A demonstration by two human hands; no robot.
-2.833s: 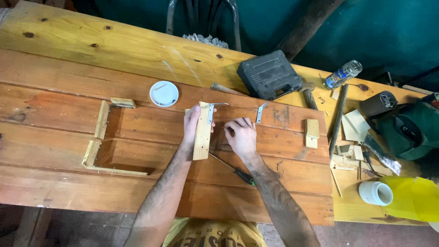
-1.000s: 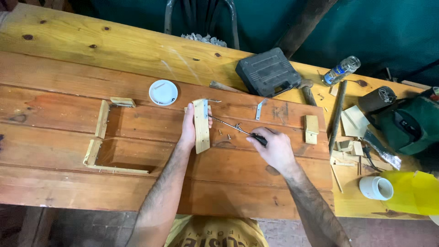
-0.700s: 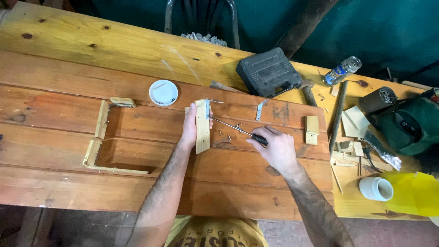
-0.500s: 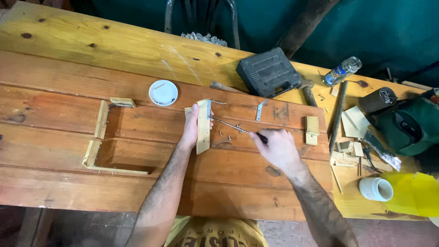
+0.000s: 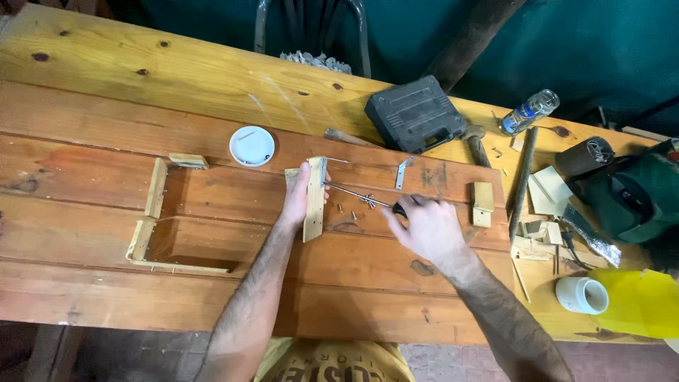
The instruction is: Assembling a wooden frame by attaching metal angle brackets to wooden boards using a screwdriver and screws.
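Note:
My left hand (image 5: 296, 199) presses on a short pale wooden batten (image 5: 315, 201) lying on the wooden table (image 5: 106, 106). A small metal bracket sits at the batten's far end. My right hand (image 5: 426, 228) grips the dark handle of a screwdriver (image 5: 353, 196), whose shaft lies nearly flat and points left at the side of the batten near the bracket. Several small screws (image 5: 362, 203) lie loose under the shaft.
A three-sided wooden frame (image 5: 152, 219) lies at left, a white round lid (image 5: 252, 146) behind it. A black tool case (image 5: 414, 114), hammer (image 5: 477, 141), plastic bottle (image 5: 528, 112), wood block (image 5: 483, 204), metal bracket (image 5: 402, 171), wood offcuts, white cup (image 5: 581, 295) and green bag (image 5: 633, 198) crowd the right.
My right hand picked the screwdriver up off the table near my body and brought its tip to the side of the batten. The left hand stayed on the batten.

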